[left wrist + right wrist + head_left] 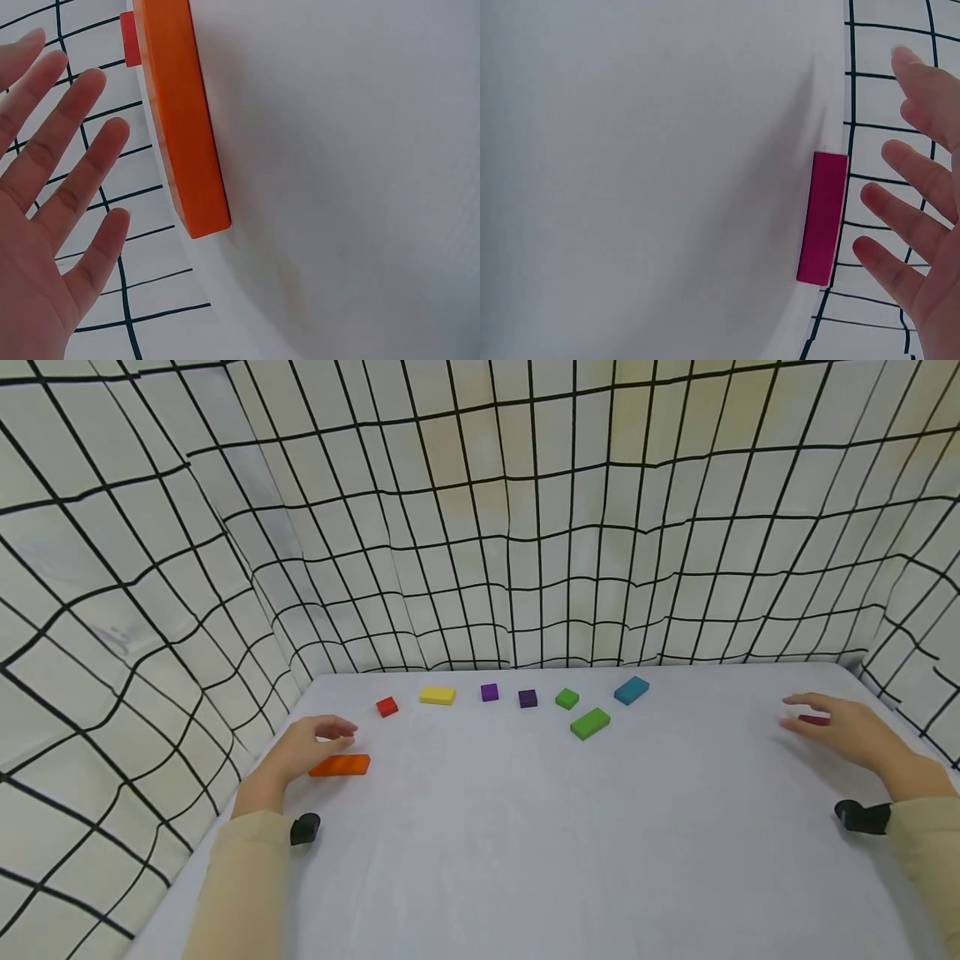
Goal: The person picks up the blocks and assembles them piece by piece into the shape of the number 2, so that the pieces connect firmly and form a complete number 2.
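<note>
Near the table's left side, my left hand (307, 747) hovers above a long orange block (348, 765), fingers spread and holding nothing. The left wrist view shows those spread fingers (90, 165) apart from the orange block (187, 127). On the far right, my right hand (847, 735) hangs over a magenta block (813, 720), which it partly hides in the head view. That magenta block (823, 217) lies whole in the right wrist view, beside the loosely bent fingers (907, 217), with a gap between.
Along the table's back lie a red block (387, 707), a yellow block (437, 695), two purple blocks (489, 692), two green blocks (590, 724) and a blue block (632, 691). White walls with a black grid (525, 527) rise behind and at both sides of the white table (525, 843).
</note>
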Motion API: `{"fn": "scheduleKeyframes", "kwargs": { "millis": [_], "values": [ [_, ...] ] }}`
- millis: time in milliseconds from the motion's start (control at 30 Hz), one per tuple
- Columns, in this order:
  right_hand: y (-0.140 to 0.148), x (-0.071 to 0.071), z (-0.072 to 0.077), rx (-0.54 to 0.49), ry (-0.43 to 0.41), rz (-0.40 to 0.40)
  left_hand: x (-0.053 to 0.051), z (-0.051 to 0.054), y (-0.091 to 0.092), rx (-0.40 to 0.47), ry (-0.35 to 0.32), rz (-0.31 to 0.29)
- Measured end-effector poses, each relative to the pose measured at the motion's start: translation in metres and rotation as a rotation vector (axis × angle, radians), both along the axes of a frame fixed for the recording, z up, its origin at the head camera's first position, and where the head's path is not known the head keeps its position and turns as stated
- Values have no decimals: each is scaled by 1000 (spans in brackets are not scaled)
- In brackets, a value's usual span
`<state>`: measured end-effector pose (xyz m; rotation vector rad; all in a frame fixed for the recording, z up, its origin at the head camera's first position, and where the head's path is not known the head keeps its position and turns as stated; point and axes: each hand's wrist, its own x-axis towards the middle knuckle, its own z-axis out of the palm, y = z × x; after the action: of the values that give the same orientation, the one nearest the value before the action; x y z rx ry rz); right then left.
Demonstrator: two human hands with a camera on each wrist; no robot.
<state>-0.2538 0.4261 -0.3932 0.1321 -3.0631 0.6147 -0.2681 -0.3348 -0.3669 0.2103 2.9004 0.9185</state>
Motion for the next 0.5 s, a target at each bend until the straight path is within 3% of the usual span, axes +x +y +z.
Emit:
{"fn": "scheduleKeyframes", "kwargs": {
  "millis": [267,500],
  "values": [
    [10,1,-10,-18,-20,-51,2,1,-5,-48,-92,-37],
    [14,0,-5,-12,-55,-16,5,-1,-7,-50,-101,-98]
  ]
}}
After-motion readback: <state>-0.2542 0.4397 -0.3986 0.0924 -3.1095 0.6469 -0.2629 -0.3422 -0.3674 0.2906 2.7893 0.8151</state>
